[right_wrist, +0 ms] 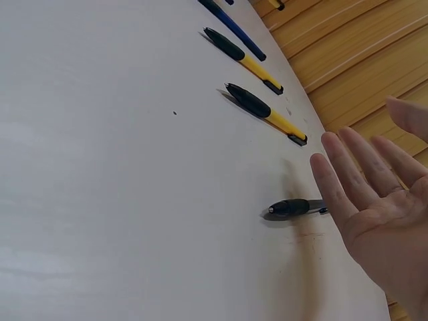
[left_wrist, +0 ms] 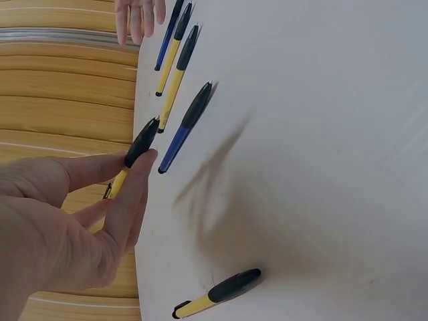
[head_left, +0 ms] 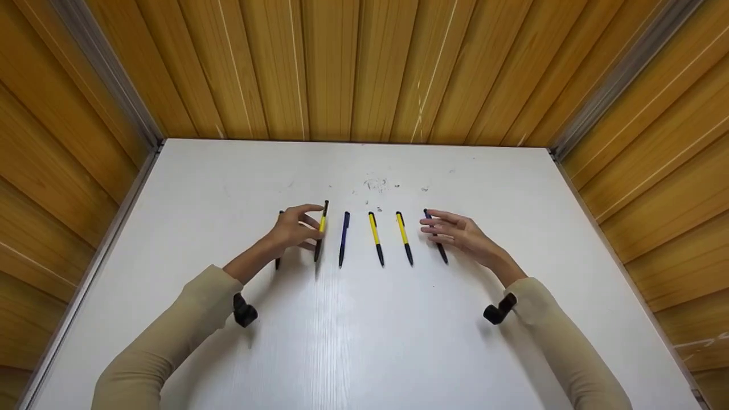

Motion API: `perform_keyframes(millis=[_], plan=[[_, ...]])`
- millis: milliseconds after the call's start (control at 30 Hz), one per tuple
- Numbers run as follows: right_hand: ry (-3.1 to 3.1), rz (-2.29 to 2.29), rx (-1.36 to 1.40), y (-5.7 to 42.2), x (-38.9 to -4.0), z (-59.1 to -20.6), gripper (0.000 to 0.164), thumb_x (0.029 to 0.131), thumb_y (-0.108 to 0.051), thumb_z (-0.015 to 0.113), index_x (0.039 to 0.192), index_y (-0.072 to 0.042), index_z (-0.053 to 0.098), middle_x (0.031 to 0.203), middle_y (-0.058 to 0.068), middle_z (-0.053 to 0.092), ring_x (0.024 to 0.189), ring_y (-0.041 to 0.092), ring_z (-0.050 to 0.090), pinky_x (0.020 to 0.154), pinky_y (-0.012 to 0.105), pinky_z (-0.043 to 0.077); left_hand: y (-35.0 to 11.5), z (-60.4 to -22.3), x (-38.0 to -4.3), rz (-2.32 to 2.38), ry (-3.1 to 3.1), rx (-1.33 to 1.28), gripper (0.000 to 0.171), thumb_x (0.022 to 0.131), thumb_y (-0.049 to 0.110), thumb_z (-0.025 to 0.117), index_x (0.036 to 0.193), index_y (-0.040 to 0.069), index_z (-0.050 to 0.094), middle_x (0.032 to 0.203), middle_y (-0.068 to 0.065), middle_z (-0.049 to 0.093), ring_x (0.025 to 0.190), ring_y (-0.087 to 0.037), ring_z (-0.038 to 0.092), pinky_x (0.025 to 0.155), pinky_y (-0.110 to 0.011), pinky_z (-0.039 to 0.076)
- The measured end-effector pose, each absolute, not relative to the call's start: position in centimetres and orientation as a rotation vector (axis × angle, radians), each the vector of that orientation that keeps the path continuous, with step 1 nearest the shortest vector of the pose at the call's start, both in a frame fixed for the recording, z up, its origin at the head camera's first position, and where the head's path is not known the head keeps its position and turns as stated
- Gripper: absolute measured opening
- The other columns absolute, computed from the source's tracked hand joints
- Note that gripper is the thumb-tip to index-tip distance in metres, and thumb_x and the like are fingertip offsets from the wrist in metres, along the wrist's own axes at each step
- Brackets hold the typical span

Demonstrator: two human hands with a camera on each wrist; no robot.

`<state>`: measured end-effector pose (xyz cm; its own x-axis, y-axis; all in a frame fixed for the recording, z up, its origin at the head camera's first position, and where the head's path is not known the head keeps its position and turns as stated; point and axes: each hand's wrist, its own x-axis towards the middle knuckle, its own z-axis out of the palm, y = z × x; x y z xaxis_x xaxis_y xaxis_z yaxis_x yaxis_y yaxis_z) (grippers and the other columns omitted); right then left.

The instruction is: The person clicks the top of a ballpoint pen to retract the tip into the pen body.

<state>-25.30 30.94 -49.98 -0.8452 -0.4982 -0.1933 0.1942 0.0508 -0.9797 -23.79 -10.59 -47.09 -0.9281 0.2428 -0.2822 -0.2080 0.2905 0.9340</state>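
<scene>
My left hand pinches a yellow ballpoint pen by its black grip, tip pointing towards me, raised over the white table. Beneath that hand another yellow pen lies on the tabletop, partly hidden in the head view. To the right of the held pen, a blue pen and two yellow pens, one nearer the middle and one further right, lie in a spaced row. Fingers extended, my right hand hovers over a blue pen at the row's right end, holding nothing.
The white table has dark marks behind the pens. Wood-plank walls close off the back and both sides. A small black camera sits at the left wrist, another camera at the right.
</scene>
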Motion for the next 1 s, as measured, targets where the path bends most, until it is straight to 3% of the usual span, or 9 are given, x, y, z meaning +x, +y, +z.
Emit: perform_keyframes(millis=[300,633,833,1000], plan=[[1.876,-1.778,-0.299,28.8,-25.5,-49.7,0.070,0.103,-0.018,0.062,0.159,0.003,0.026,0.157,0.025,0.042,0.138,0.026,0.055,0.120,0.043,0.045,-8.9,-47.0,-23.2,1.839,2.035,0.068,0.070,0.086,-0.009,0.073,0.150,0.010,0.050,0.104,-0.009,0.059,0.087,-0.017,0.069,0.077,-0.039,0.068],[1.873,-1.800,-0.409,26.3,-25.7,-49.1,0.067,0.101,-0.011,0.064,0.158,0.002,0.031,0.156,0.025,0.044,0.137,0.021,0.057,0.116,0.040,0.050,-6.3,-46.8,-22.6,1.891,1.945,0.068,0.068,0.087,-0.007,0.073,0.149,0.011,0.050,0.105,-0.008,0.061,0.088,-0.018,0.070,0.078,-0.038,0.068],[1.882,-1.830,-0.470,24.3,-25.6,-49.0,0.065,0.100,-0.007,0.063,0.158,-0.003,0.034,0.161,0.023,0.038,0.146,0.030,0.047,0.114,0.031,0.051,-5.6,-47.2,-22.2,1.908,1.904,0.052,0.066,0.088,-0.006,0.073,0.148,0.010,0.051,0.103,-0.007,0.061,0.085,-0.017,0.069,0.077,-0.037,0.068],[1.932,-1.801,-0.575,22.7,-25.2,-49.1,0.078,0.095,-0.007,0.070,0.161,-0.010,0.029,0.165,0.022,0.029,0.151,0.034,0.037,0.120,0.038,0.046,-4.8,-47.7,-22.3,1.946,1.861,0.015,0.066,0.087,-0.007,0.073,0.147,0.009,0.052,0.098,-0.004,0.061,0.083,-0.014,0.069,0.075,-0.035,0.068]])
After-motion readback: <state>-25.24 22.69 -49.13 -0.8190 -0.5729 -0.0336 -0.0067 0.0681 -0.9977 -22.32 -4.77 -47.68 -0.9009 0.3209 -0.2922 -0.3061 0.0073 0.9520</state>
